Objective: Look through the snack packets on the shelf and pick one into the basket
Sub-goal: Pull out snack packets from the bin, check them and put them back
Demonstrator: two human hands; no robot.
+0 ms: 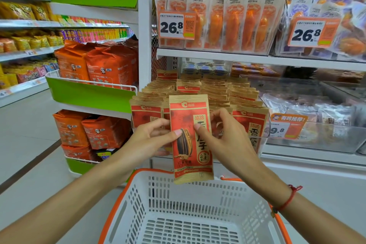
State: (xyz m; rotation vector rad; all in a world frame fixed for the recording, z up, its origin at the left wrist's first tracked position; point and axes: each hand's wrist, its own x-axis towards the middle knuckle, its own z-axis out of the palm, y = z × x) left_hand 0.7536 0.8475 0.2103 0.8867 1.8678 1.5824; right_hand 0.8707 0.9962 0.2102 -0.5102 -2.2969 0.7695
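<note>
In front of the white metal shelving unit [257, 57], the white slotted plastic basket with orange rim and handles [190, 214] sits directly below the working area, its interior showing only bare mesh. On the lower shelf, a clear plastic bin [265, 125] holds upright rows of brown-and-red paper snack packets [210, 93], the front row standing just behind the hands. One red-and-tan paper packet printed with a striped sunflower seed [191, 140] is raised clear of the rows and held upright, its bottom edge overlapping the basket's far rim in this view.

The left hand [152, 140] pinches the packet's left edge, thumb on the printed face and fingers behind. The right hand [223, 134] pinches the right side, thumb tip on the face and fingers curled round the back. Both hands are clamped on the packet.

The step in hand appears to be inspection before the drop. To do it well:

- Keep the packet upright and flat so the print stays readable.
- Hold by the edges only; the paper probably creases under pressure.
- Bring the packet forward until it is fully over the basket opening, not the rim.
- Release one hand first, lower with the other, then let go close to the mesh.
</note>
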